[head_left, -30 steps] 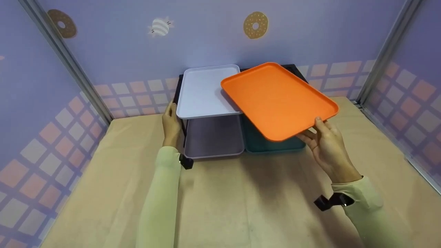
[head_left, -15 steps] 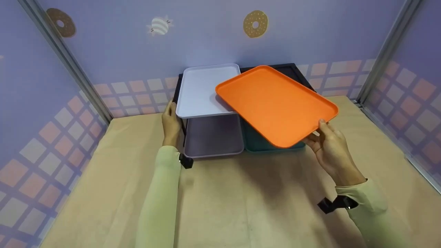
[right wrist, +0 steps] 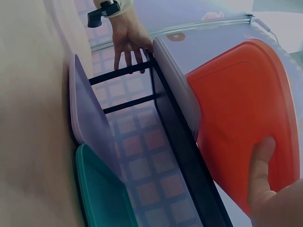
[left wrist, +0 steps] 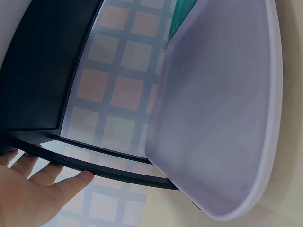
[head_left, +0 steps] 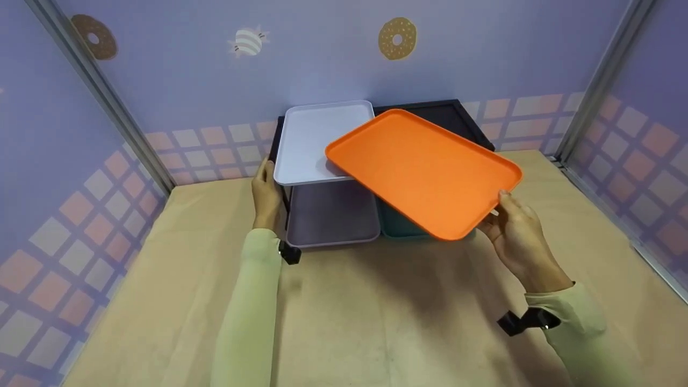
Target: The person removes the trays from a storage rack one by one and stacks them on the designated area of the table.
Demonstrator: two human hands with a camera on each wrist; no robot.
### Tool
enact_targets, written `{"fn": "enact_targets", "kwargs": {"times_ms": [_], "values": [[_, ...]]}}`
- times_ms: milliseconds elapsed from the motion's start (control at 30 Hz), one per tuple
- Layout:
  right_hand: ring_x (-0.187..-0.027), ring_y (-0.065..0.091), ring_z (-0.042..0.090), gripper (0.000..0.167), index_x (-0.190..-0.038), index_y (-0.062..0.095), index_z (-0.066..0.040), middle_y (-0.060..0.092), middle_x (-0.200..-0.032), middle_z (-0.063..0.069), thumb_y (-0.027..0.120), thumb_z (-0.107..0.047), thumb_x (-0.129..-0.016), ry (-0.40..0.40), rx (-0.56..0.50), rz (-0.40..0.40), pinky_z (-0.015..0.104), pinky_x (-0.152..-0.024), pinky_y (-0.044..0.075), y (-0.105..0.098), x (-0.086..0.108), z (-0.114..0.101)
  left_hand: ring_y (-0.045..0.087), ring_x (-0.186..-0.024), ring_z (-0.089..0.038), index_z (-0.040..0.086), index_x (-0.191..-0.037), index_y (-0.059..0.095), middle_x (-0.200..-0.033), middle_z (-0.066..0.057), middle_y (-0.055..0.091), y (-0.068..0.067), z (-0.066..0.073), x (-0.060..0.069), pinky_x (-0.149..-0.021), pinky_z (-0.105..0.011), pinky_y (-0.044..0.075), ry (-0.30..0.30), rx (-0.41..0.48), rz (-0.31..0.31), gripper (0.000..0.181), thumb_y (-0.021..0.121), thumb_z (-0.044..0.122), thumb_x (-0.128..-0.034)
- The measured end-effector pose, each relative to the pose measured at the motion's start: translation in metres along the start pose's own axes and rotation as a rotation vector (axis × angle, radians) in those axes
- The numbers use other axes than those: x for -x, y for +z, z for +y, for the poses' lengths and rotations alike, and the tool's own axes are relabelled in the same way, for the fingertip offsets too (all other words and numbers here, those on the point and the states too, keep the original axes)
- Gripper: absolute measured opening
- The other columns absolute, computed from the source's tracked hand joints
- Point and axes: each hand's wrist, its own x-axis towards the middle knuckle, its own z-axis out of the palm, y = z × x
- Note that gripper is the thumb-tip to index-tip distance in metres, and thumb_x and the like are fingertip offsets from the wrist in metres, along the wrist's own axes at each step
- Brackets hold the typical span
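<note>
My right hand (head_left: 518, 242) pinches the orange tray (head_left: 424, 172) at its near right corner, thumb on the upper face. The tray hangs tilted above the black two-level rack (head_left: 441, 115), its left corner over the white tray (head_left: 322, 142) on the top level. My left hand (head_left: 267, 196) rests against the rack's left side, with fairly straight fingers (left wrist: 75, 182) touching a thin upright bar in the left wrist view. Beneath, a greyish-purple tray (head_left: 333, 215) and a green tray (head_left: 400, 226) lie side by side. The orange tray hides part of the green one.
The rack stands on a beige-covered table (head_left: 333, 317), close to the patterned back wall (head_left: 322, 48). Metal posts (head_left: 607, 80) mark the corners, with side walls at left and right. The right half of the rack's top shows a bare black surface.
The orange tray has moved left and toward the front, baring more of the black rack top behind it. My right hand has shifted slightly down. The left hand stays in place.
</note>
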Motion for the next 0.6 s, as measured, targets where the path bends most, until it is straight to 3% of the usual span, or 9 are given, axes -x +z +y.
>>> {"fn": "enact_targets", "kwargs": {"times_ms": [300, 600], "values": [[-0.103, 0.065, 0.013, 0.044, -0.142, 0.039, -0.002, 0.061, -0.118, 0.002, 0.042, -0.033, -0.11, 0.02, 0.004, 0.039, 0.027, -0.088, 0.058, -0.0011, 0.0007, -0.0006, 0.038, -0.149, -0.031, -0.006, -0.153, 0.041, -0.156, -0.024, 0.044, -0.0009, -0.0004, -0.0013, -0.123, -0.031, 0.031, 0.008, -0.039, 0.015, 0.049, 0.041, 0.021, -0.1119], [-0.106, 0.065, 0.011, 0.05, -0.144, 0.036, -0.003, 0.06, -0.119, 0.001, 0.043, -0.037, -0.109, 0.062, 0.034, 0.033, 0.024, -0.091, 0.058, -0.0039, 0.0024, -0.0001, 0.038, -0.149, -0.031, -0.006, -0.152, 0.043, -0.156, -0.024, 0.044, -0.0031, -0.0031, -0.0012, -0.123, -0.032, 0.031, 0.029, -0.045, 0.019, 0.048, 0.041, 0.02, -0.1118]]}}
